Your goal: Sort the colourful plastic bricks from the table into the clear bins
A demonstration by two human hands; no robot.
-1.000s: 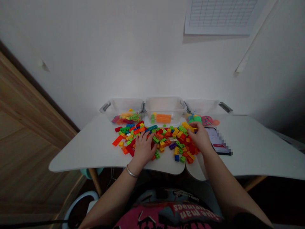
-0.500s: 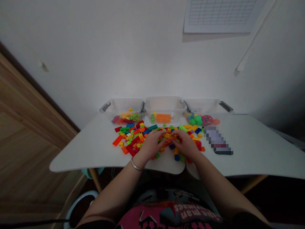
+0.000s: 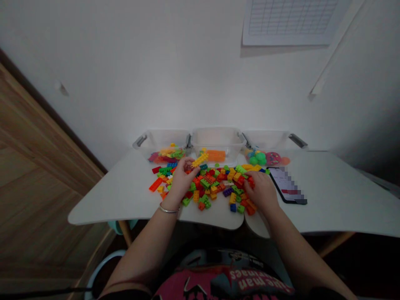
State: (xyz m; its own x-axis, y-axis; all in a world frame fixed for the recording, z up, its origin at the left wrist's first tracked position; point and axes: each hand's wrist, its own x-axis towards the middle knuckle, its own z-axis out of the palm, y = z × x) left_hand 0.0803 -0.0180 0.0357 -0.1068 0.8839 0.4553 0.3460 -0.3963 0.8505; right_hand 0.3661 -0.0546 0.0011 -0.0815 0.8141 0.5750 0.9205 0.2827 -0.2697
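Observation:
My left hand [image 3: 181,179] is closed on a long yellow building block [image 3: 200,160] with studs, held between thumb and fingers above the left part of the pile. My right hand [image 3: 261,189] is low at the right side of the pile, its fingers bent round a red building block [image 3: 251,182]. Between the hands, loose building blocks [image 3: 206,182] in red, orange, green, yellow and blue lie heaped on the white table. Parts of the pile are hidden behind both hands.
Three clear plastic boxes stand against the wall: the left box [image 3: 168,136] holds colourful pieces, the middle box [image 3: 218,135] has an orange block in or behind it, and the right box [image 3: 268,137] holds round toys. A phone [image 3: 286,185] lies right of the pile on the table [image 3: 331,196].
My hands, close together over the middle of the pile before, have moved apart. The left has carried the yellow block up and left; the right has gone to the red blocks on the right.

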